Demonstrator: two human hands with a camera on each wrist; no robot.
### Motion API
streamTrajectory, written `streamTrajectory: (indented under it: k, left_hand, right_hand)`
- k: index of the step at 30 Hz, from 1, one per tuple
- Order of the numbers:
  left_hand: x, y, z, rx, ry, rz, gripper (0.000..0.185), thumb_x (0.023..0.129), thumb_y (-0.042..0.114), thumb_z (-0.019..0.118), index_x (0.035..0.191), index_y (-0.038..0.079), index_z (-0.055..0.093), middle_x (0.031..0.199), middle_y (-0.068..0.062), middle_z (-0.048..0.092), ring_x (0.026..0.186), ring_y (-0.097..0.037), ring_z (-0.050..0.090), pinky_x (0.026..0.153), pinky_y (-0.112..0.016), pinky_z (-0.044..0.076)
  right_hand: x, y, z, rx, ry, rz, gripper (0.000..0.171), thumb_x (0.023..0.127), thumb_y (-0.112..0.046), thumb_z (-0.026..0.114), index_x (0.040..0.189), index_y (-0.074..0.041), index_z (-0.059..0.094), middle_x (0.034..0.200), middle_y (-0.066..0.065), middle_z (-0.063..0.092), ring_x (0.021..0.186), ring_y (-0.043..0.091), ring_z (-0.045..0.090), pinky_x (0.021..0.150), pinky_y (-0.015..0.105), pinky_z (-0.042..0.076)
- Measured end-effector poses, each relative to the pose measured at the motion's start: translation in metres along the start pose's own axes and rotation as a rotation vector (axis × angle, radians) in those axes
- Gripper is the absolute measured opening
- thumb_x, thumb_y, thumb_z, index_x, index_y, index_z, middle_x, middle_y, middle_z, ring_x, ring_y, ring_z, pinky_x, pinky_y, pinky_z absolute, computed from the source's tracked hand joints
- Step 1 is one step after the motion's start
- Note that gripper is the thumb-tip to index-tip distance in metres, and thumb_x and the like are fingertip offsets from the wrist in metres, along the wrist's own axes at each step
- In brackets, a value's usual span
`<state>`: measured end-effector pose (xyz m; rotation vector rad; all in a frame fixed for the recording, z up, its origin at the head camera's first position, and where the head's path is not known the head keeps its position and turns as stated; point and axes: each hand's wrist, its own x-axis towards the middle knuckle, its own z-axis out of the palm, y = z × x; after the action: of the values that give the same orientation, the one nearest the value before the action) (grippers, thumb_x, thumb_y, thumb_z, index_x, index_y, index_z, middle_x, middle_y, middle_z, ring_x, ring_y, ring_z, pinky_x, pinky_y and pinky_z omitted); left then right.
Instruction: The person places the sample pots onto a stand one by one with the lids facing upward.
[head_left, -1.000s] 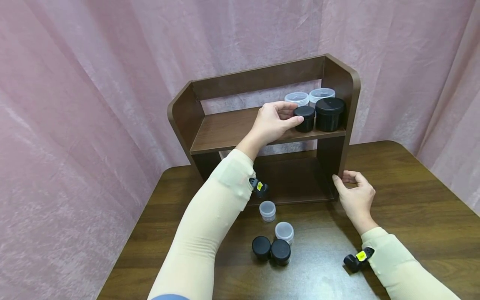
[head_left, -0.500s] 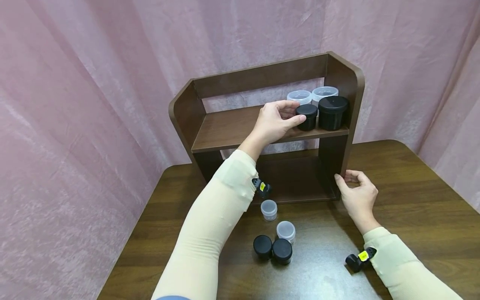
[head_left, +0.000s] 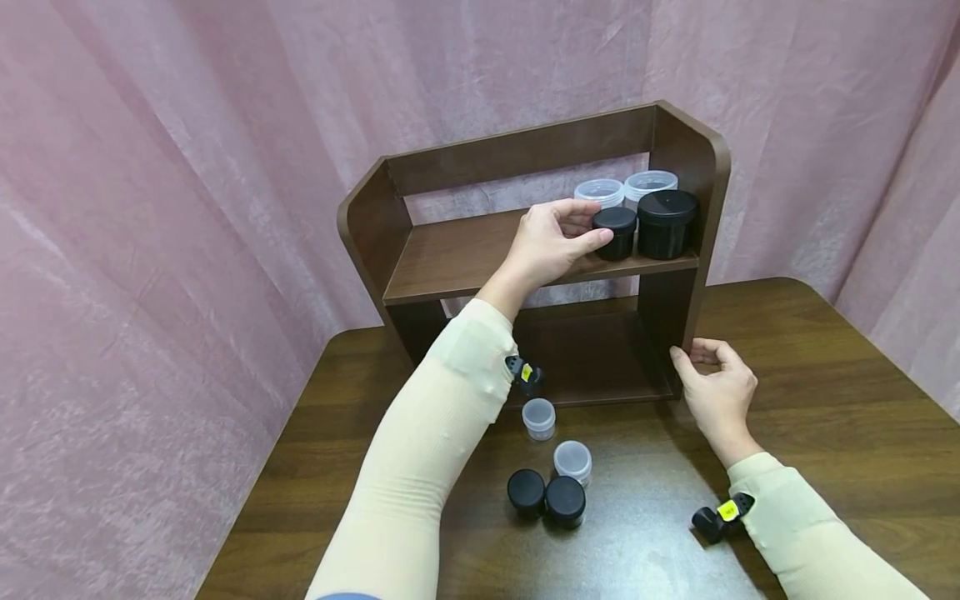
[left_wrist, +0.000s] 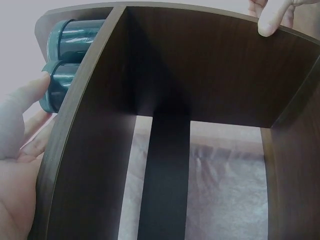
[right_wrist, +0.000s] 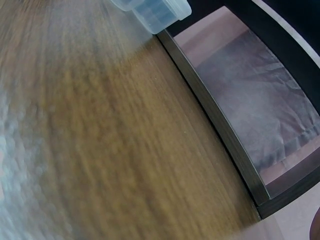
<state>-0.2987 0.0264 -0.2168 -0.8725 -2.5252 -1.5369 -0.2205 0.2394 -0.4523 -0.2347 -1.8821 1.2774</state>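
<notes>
While the small black jar (head_left: 617,232) sits on the upper shelf (head_left: 465,257) just beside the large black jar (head_left: 664,223), the left hand (head_left: 551,242) has kept thumb and fingers curled round it over the last second; nothing has shifted but the view. Placement looks complete, though this grip is not yet released. Right hand (head_left: 718,390), fingers loosely bent and holding nothing, stays with fingertips against the rack's side panel (head_left: 663,321); four more jars (head_left: 555,471) wait on the surface (head_left: 825,392).
</notes>
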Motion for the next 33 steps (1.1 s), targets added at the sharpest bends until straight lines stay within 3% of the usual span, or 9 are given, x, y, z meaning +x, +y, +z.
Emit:
streamTrajectory:
  k: [12, 25, 33]
  left_hand:
    - [-0.0013, -0.0013, -0.0002, 0.001, 0.002, 0.001, 0.042, 0.082, 0.023, 0.078, 0.121, 0.012, 0.066, 0.102, 0.001, 0.069, 0.092, -0.005, 0.064, 0.077, -0.016, 0.051]
    - [-0.0025, -0.0045, -0.0026, -0.010, 0.031, 0.022, 0.037, 0.081, 0.023, 0.079, 0.115, 0.013, 0.068, 0.098, 0.002, 0.070, 0.089, -0.004, 0.065, 0.077, -0.017, 0.051]
    - [-0.0026, -0.0055, -0.0032, -0.007, 0.028, 0.022, 0.036, 0.081, 0.024, 0.079, 0.114, 0.013, 0.068, 0.097, 0.002, 0.070, 0.089, -0.005, 0.065, 0.077, -0.018, 0.051]
  right_hand:
    - [-0.0004, -0.0010, -0.0001, 0.010, -0.009, 0.003, 0.025, 0.080, -0.025, 0.078, 0.093, -0.005, 0.070, 0.082, -0.010, 0.064, 0.063, -0.005, 0.055, 0.057, 0.011, 0.040]
    - [-0.0012, -0.0007, 0.0017, 0.003, -0.021, 0.003, 0.025, 0.081, -0.025, 0.078, 0.094, -0.006, 0.070, 0.085, 0.001, 0.067, 0.063, -0.005, 0.055, 0.057, 0.010, 0.040]
    - [-0.0015, -0.0005, 0.0029, 0.011, -0.012, -0.007, 0.024, 0.081, -0.024, 0.078, 0.094, -0.005, 0.070, 0.083, -0.002, 0.066, 0.063, -0.004, 0.055, 0.057, 0.010, 0.040]
